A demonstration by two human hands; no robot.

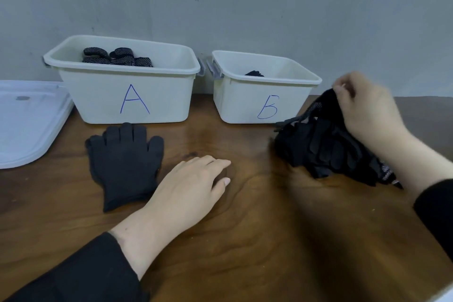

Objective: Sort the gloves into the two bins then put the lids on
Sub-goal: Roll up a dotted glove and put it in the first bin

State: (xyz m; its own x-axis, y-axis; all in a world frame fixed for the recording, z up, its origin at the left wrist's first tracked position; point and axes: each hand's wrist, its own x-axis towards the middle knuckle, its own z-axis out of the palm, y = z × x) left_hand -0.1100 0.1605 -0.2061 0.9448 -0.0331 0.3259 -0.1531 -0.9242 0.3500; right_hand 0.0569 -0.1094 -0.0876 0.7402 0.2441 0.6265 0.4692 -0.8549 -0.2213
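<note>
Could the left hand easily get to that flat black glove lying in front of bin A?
Probably yes. The left hand rests open on the table right beside the flat glove, and nothing lies between them.

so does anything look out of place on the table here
Nothing is spilled or damaged. One glove lies flat alone before bin A, unsorted, and the lids are off, stacked at the left.

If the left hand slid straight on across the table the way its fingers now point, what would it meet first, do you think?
The left hand rests flat, fingers pointing up and right. Bare table lies ahead; probably the pile of black gloves first, or bin B, since depth is unclear.
</note>
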